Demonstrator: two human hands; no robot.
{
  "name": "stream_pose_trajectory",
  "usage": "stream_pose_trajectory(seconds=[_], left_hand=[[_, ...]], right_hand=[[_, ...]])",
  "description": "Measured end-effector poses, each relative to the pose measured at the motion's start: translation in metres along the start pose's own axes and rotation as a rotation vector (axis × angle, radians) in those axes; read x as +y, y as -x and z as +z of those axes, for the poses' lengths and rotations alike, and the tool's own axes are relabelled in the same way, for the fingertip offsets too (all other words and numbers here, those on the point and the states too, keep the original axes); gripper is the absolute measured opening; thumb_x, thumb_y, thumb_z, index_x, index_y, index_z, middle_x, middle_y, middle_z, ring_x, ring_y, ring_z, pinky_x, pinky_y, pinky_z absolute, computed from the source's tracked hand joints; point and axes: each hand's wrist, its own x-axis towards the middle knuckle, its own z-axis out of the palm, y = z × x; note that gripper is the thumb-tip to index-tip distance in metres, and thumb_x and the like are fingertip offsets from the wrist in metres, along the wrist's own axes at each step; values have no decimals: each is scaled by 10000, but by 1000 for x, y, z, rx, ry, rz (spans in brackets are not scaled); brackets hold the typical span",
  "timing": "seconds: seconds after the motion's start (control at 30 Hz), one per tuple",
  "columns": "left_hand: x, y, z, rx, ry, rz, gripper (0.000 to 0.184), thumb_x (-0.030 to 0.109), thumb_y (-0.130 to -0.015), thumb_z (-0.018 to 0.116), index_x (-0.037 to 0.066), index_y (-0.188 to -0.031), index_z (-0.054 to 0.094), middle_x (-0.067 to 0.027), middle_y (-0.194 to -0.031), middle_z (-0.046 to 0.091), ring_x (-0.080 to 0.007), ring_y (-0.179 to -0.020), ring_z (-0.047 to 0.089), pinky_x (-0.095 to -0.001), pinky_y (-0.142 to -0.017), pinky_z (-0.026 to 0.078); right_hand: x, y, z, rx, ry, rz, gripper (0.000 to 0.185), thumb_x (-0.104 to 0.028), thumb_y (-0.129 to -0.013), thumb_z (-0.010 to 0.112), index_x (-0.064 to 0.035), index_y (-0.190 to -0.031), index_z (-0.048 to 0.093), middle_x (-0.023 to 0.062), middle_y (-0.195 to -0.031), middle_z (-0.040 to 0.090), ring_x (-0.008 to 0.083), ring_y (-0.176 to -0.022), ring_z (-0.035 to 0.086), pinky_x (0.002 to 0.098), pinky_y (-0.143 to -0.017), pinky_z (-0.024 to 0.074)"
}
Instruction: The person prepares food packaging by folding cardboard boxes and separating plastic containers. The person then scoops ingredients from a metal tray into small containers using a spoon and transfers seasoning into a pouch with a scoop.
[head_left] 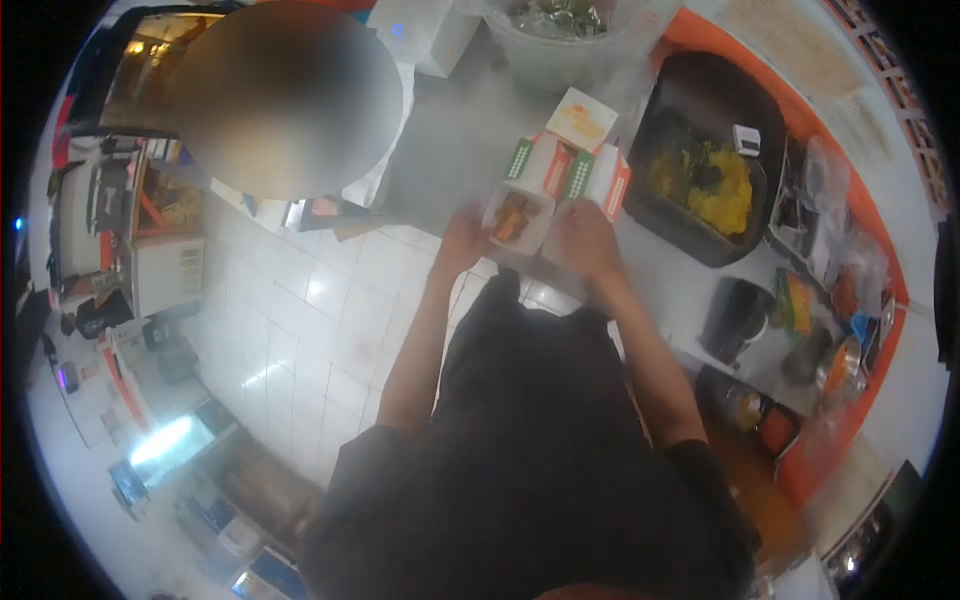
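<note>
1. So the thing being handled is an open food box (515, 222) with brownish pieces of food (511, 218) inside, right at the near edge of the grey tabletop (445, 135).
2. It's sitting between the two hands, a bit closer to the left one.
3. Left hand (461, 240): it's got the box's left side, fingers up against the wall.
4. Right hand (588, 242): fingers bent, just off the box's right side and by the printed cartons. Blurry, so I can't tell if it's gripping anything.
5. Just beyond the box are those green, orange and white printed cartons (603, 176), with a white piece with orangey food (583, 121) past them.
6. Over on the right there's a big black tub (690, 85) with yellow food (722, 190) in it, well clear of the left hand.
</note>
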Motion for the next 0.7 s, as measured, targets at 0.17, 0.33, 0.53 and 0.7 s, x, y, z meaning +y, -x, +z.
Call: stream_pose_trajectory(seconds=[0.17, 0.33, 0.53, 0.7], left_hand=[[4, -11, -15, -64, 45, -33, 442, 74, -835, 642, 12, -1261, 545, -185, -1008, 670, -300, -873, 687, -398, -791, 549], [-34, -8, -24, -42, 61, 90, 425, 122, -855, 650, -25, -1242, 553, -193, -1024, 668, -343, -949, 673, -434, -849, 534], [57, -54, -107, -189, -299, 78, 509, 424, -945, 557, -52, -1097, 651, -247, -1032, 680, -415, -968, 670, -496, -866, 525], [53, -103, -74, -210, -513, 56, 578, 504, -958, 497, -34, -1007, 701, -279, -997, 685, -436, -953, 677, -517, -848, 531]], right_hand=[[-3, 13, -7, 209, 407, 4, 303, -194, -894, 652, 24, -1100, 606, 232, -1163, 517, 403, -1142, 507, 480, -898, 474], [-66, 2, -25, 262, -44, 257, 234, -182, -915, 627, 18, -1032, 659, 211, -943, 649, 361, -883, 649, 451, -798, 515], [-52, -78, 60, -22, 279, -56, 437, -337, -976, 528, 68, -914, 678, 242, -878, 689, 407, -909, 672, 475, -832, 532], [-64, -116, 88, -90, 226, 325, 496, -351, -970, 505, 98, -1176, 547, 316, -999, 654, 460, -1004, 635, 532, -897, 514]])
